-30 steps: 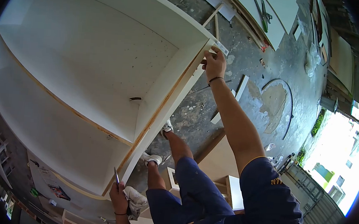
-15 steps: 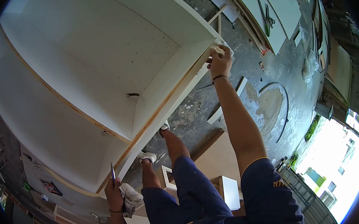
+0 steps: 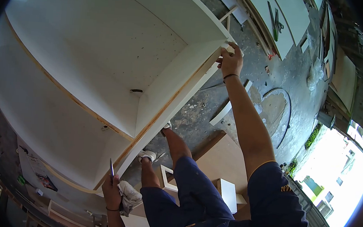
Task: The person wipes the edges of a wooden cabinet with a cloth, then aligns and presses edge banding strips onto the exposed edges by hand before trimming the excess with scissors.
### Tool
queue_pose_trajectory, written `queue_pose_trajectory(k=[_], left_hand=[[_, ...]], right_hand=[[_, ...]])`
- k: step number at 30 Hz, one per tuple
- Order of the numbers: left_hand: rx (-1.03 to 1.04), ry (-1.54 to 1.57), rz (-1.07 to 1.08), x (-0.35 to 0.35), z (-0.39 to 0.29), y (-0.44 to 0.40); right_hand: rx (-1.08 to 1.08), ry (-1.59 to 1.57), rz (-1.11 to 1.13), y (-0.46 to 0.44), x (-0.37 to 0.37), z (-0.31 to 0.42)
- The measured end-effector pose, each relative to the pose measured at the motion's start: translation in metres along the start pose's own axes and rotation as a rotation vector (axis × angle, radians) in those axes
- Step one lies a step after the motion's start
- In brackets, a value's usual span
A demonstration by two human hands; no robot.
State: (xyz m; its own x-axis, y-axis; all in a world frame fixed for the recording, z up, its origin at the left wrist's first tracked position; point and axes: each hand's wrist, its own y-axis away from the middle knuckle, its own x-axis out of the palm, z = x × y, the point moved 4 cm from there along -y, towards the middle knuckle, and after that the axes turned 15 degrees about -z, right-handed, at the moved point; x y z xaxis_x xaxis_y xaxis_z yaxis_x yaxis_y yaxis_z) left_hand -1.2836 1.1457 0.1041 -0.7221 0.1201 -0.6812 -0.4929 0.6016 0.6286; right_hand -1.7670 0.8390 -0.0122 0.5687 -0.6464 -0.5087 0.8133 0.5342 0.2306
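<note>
i see the cabinet (image 3: 100,60) in front of the person, its open side facing up and its hollow divided by a thin shelf (image 3: 69,99). bare wood shows along the cabinet's near edge (image 3: 161,114). inside it, close to the shelf, lies a small dark object (image 3: 136,90) that i can't identify, and dark specks (image 3: 139,52) dot the inner face.

my right hand (image 3: 231,61) is at the cabinet's far corner, fingers bent over the end of the near edge; i cannot tell whether they pinch anything there. my left hand (image 3: 112,194) is at the other end of that edge, fingers closed around a thin blade (image 3: 111,167) that points up beside the wood. a crumpled pale cloth (image 3: 129,198) sits against that hand; i can't make out whether the fingers grip it too.

next to the cabinet's near edge are the person's shoes (image 3: 147,155) on the stained floor (image 3: 192,111). farther out from that edge lie a white strip (image 3: 221,115), a beige board (image 3: 225,157) and a small white box (image 3: 227,197). past the cabinet's far corner, a green-handled tool (image 3: 276,29) rests on pale panels (image 3: 292,15), and a plastic bag (image 3: 314,76) lies well apart from the cabinet.
</note>
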Motion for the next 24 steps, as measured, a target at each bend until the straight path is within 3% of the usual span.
queue_pose_trajectory(k=[15,20,24], left_hand=[[-0.017,-0.033,0.041,0.006,-0.003,-0.009],[-0.009,-0.017,-0.002,0.011,0.009,-0.013],[0.012,-0.058,0.007,0.017,0.007,-0.018]], right_hand=[[-0.122,0.234,0.044,-0.006,-0.003,0.016],[-0.470,0.582,0.074,-0.023,-0.006,0.027],[-0.584,0.661,0.189,-0.031,-0.004,0.036]])
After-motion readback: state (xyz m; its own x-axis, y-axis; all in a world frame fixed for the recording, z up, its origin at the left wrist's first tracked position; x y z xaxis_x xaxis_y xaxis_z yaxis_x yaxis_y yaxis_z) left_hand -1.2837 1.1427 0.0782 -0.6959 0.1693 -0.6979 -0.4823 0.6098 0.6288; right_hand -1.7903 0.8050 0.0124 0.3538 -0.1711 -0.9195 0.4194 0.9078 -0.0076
